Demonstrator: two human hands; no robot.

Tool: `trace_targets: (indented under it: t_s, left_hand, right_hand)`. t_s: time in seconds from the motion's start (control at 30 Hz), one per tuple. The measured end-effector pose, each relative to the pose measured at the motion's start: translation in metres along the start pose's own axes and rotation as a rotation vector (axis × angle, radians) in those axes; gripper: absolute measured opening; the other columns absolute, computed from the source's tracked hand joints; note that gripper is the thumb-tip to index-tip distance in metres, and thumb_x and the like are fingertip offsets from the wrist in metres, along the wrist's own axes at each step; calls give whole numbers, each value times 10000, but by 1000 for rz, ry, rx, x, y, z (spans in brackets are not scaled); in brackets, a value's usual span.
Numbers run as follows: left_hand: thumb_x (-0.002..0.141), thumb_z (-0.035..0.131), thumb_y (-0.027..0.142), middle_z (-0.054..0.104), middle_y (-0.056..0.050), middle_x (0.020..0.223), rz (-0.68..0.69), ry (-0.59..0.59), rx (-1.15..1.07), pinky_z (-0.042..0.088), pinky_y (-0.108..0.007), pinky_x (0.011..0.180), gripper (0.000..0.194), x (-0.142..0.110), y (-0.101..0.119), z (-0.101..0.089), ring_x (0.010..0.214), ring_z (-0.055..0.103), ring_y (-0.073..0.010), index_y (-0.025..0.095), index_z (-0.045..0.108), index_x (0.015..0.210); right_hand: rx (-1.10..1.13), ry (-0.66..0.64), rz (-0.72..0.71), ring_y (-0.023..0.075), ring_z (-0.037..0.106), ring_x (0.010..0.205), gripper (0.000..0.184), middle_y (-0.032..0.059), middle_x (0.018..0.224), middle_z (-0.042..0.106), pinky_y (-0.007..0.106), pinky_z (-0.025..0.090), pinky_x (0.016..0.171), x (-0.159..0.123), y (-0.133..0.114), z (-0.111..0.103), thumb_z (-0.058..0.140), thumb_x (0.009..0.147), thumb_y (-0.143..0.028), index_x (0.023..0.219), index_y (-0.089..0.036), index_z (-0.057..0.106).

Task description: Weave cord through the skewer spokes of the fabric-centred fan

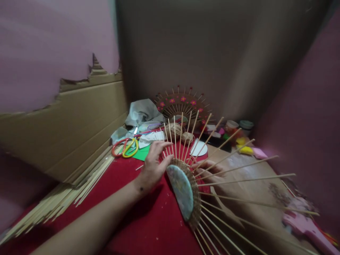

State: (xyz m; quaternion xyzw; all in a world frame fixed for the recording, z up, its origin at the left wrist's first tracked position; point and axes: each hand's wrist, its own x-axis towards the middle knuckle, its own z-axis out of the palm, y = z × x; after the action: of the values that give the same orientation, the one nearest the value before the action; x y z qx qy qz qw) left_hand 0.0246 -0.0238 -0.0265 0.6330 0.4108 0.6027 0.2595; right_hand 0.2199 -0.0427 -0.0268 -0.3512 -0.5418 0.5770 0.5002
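A half-round woven fan (196, 198) stands tilted over the red cloth, its thin wooden sticks spreading up and to the right. A pale, marbled half-disc (180, 191) forms its centre, edged by a band of brown woven cord. My left hand (155, 163) is closed on the fan's upper left end, thumb and fingers around the sticks there. Behind the sticks on the right, my right hand (209, 168) has its bent fingers close to the woven band. The sticks partly cover those fingers, and what they pinch cannot be made out. A tan strand (225, 209) hangs below that hand.
Bare sticks (66, 198) lie along a torn cardboard panel (92, 109) at left. Scissors (126, 148), twine balls (174, 131) and a grey bag (145, 111) sit behind. A flowered fan (183, 102) leans at the back. A pink glue gun (305, 223) lies at right.
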Motion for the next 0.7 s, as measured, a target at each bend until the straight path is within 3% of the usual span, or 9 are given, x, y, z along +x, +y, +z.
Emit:
trace_targets:
  t_s: [0.13,0.37,0.53,0.6,0.7]
  left_hand:
    - [720,607,101,573,-61,829,-2,-235,-95,366,-271,759,207,-6,20,5,783,484,-176,187,703,882]
    - [729,604,123,602,-52,774,35,-322,-47,356,-266,682,189,-6,30,8,703,490,-171,191,703,875]
    - [683,640,98,614,-55,764,-27,-480,-76,343,-264,716,234,1,32,1,714,491,-184,197,709,884]
    - [641,662,60,611,-45,768,-68,-448,-159,349,-251,727,282,2,31,-1,718,484,-181,202,707,880]
    - [614,662,11,584,-18,768,-107,-285,-239,361,-215,690,372,0,29,-3,690,466,-150,193,677,938]
  right_hand:
    - [-9,-14,-3,128,595,677,122,3,727,658,271,481,674,0,3,3,686,695,-298,755,-201,640]
    - [58,-26,-35,132,595,679,132,-5,713,648,272,476,670,-4,7,8,696,678,-288,743,-204,618]
    - [42,-32,-46,130,593,680,157,-14,710,638,270,472,673,-5,0,9,713,659,-297,735,-209,608]
    - [17,-55,-33,138,595,681,161,-7,715,641,278,471,664,-5,-1,9,704,669,-304,743,-208,599]
    - [-16,-93,-18,139,591,701,151,2,734,646,279,459,675,-6,-1,9,676,703,-315,770,-207,593]
